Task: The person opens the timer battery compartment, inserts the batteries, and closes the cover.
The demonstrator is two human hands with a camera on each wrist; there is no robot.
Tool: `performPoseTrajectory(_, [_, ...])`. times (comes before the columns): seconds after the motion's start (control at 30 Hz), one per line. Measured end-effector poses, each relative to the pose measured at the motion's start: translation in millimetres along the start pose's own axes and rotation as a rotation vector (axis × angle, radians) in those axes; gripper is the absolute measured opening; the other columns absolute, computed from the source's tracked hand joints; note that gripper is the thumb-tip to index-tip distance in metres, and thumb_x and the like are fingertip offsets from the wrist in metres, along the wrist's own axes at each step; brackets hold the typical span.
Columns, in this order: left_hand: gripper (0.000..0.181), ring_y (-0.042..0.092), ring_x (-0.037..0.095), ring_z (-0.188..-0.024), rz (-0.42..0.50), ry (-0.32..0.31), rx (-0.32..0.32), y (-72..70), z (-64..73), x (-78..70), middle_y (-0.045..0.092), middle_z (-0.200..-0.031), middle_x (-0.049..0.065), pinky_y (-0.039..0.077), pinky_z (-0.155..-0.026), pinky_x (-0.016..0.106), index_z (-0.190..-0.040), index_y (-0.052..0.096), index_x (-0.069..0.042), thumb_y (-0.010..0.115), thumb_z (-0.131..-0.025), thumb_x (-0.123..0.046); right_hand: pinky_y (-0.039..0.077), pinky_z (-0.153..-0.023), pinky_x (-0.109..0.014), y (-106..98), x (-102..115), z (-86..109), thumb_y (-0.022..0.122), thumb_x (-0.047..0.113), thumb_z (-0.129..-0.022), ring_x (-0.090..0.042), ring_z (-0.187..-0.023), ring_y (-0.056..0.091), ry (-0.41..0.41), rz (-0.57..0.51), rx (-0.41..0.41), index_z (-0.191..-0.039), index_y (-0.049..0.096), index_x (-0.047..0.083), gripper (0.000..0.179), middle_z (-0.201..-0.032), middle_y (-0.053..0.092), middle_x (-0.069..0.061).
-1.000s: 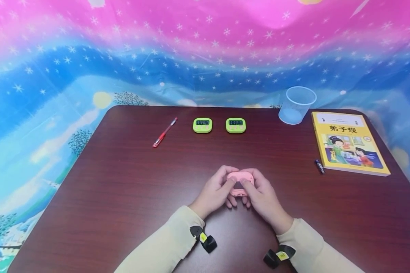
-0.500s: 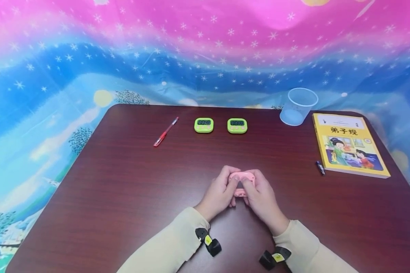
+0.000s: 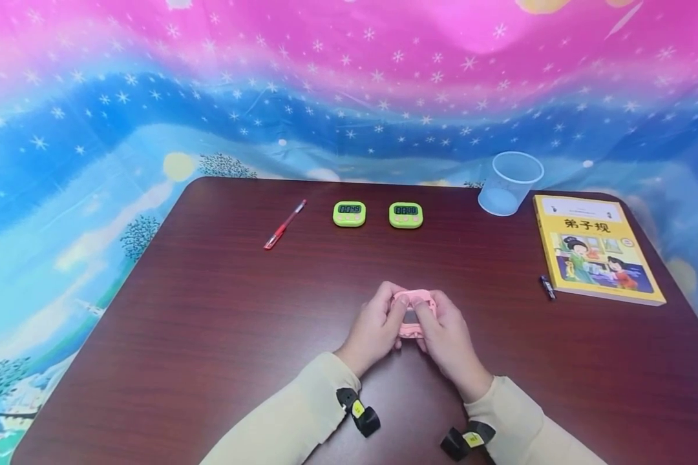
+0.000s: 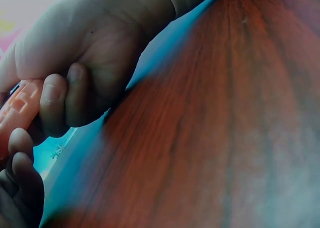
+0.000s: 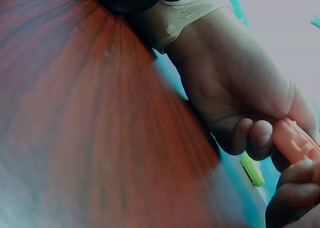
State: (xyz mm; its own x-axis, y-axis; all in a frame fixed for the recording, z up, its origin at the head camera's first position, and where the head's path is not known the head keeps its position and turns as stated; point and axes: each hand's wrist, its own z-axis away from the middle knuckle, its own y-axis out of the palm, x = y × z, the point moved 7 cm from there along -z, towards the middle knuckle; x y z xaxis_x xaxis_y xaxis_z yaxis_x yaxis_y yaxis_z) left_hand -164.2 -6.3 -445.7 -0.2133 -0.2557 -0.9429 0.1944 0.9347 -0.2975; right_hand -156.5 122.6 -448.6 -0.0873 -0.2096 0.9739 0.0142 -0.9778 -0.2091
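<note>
A small pink timer (image 3: 412, 316) with a rounded body and a dark grey panel is held by both hands above the near middle of the table. My left hand (image 3: 373, 329) grips its left side, thumb on the upper face. From the other side my right hand (image 3: 450, 339) grips it likewise, and the two thumbs lie close together. In the left wrist view, the notched edge of the pink timer (image 4: 22, 105) shows between curled fingers. The right wrist view has the same edge of the timer (image 5: 292, 140) beside the fingertips. Its underside is hidden.
Two green timers (image 3: 349, 214) (image 3: 406, 216) lie at the back of the dark wooden table (image 3: 209, 310). A red pen (image 3: 285, 225) is left of them. At right stand a clear cup (image 3: 510, 184), a yellow book (image 3: 596, 248) and a small dark battery (image 3: 547, 288).
The hands with the pink timer sit slightly further right in the head view, which has itself shifted a little. The fingers below the timer have drawn in, and both hands keep their hold.
</note>
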Motion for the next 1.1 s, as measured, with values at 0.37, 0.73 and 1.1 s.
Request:
performPoseTrajectory(0.37, [0.023,0.054,0.013,-0.041,0.214,-0.064,0.013,-5.8,-0.6,5.7,0.059,-0.061,0.003,0.052,-0.038,0.034,-0.113,0.062,-0.011,0.052,-0.106,-0.030,0.056,-0.070,-0.020,-13.5,10.5,-3.6,0.064,0.002,-0.096,-0.012,-0.082,0.065,-0.265,-0.053,0.028,-0.122,0.062,-0.004,0.027,-0.099,0.067,-0.015])
performPoseTrajectory(0.73, [0.053,0.068,0.012,-0.075,0.294,-0.046,0.248,2.5,-0.6,7.1,0.071,-0.102,0.014,0.061,-0.065,0.029,-0.135,0.051,-0.012,0.077,-0.088,-0.005,0.058,-0.065,-0.021,-29.6,9.6,-7.9,0.070,-0.003,-0.091,-0.011,-0.078,0.068,-0.313,-0.134,-0.033,-0.112,0.070,-0.006,0.021,-0.097,0.072,-0.003])
performPoseTrajectory(1.1, [0.078,0.066,0.010,-0.103,0.270,-0.033,0.286,3.8,-1.5,5.1,0.057,-0.136,0.010,0.060,-0.083,0.031,-0.146,0.039,-0.012,0.079,-0.081,0.005,0.050,-0.092,-0.016,-44.2,17.2,-12.5,0.071,0.014,-0.095,-0.009,-0.110,0.063,-0.360,0.070,-0.040,-0.116,0.075,0.007,0.022,-0.114,0.072,-0.003])
